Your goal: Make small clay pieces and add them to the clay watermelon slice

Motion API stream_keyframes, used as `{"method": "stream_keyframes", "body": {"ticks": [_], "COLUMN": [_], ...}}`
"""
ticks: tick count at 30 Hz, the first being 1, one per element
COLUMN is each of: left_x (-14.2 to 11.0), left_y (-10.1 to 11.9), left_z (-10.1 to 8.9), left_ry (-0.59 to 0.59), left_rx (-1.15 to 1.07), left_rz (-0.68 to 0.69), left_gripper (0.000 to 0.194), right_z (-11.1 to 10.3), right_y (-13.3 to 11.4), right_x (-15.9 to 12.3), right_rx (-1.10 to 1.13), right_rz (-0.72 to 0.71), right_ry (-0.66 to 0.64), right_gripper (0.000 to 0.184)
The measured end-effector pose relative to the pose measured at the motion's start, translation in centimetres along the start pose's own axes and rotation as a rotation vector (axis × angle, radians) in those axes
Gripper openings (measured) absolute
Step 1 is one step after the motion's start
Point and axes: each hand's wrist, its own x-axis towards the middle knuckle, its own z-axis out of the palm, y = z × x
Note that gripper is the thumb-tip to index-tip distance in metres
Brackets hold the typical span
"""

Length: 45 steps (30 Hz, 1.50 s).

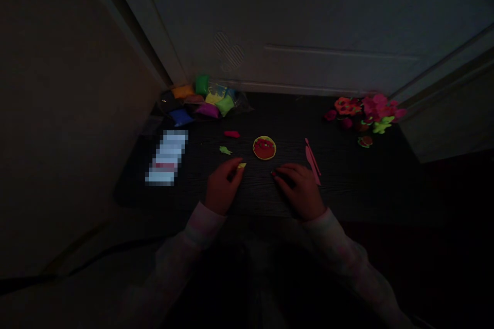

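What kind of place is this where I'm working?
Probably a room at home, though it's too dark to be sure: there's a low dark table, a pale panelled door or cupboard front behind it, and bagged coloured modelling clay on top.

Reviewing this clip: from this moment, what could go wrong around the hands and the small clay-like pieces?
The yellow piece is pinched at the left hand's fingertips, so too firm a grip might deform it.

The round piece with the yellow rim lies between and just beyond both hands; a careless sweep could nudge it.

The right hand is close to the pink knife-shaped tool, and a sleeve or knuckle might knock it.
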Motion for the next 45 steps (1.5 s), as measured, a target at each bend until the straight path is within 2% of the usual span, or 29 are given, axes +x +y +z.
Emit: {"method": "stream_keyframes", "body": {"ticks": [3,6,11,13,17,21,24,29,33,36,42,45], "left_x": [0.3,0.8,1.1,1.2,2.5,4.4,5.1,3.7,1.7,0.6,-0.4,-0.7], "left_y": [-0.5,-1.1,-1.0,-0.9,-1.7,-3.0,-3.2,-0.8,2.2,3.7,4.1,4.1], "left_z": [-0.1,-0.3,-0.4,-0.6,-1.4,-1.9,-2.0,-2.4,-2.8,-3.0,-2.8,-2.6], "left_ry": [0.014,0.04,-0.053,-0.019,0.086,-0.071,-0.117,-0.125,-0.167,-0.201,-0.23,-0.246], "left_rx": [0.128,0.222,0.262,0.23,0.243,0.366,0.349,0.125,-0.043,-0.067,-0.002,0.051], "left_rz": [0.118,0.166,0.269,0.253,0.139,0.094,0.039,0.041,0.147,0.185,0.297,0.331], "left_gripper": [0.016,0.016,0.017,0.018,0.022,0.025,0.021,0.015,0.011,0.011,0.013,0.013], "right_z": [0.1,0.0,-0.1,-0.1,-0.3,-0.4,-0.4,-1.1,-1.9,-2.1,-1.6,-1.6], "right_y": [0.1,0.0,-0.2,-0.2,-0.4,-0.5,-0.3,-1.6,-4.3,-5.8,-6.0,-5.9], "right_x": [0.0,0.0,0.0,0.0,0.1,0.2,0.2,0.2,0.5,0.6,0.1,-0.4], "right_rx": [0.008,0.017,0.03,0.035,0.063,0.09,0.127,0.254,0.318,0.308,0.309,0.359], "right_rz": [0.002,0.015,0.036,0.046,0.051,0.063,0.076,0.096,0.039,0.017,0.034,0.11], "right_ry": [0.005,0.002,0.002,0.004,0.015,0.02,0.044,0.11,0.072,0.043,0.019,-0.004], "right_gripper": [0.019,0.019,0.019,0.019,0.018,0.018,0.017,0.016,0.017,0.017,0.013,0.012]}}
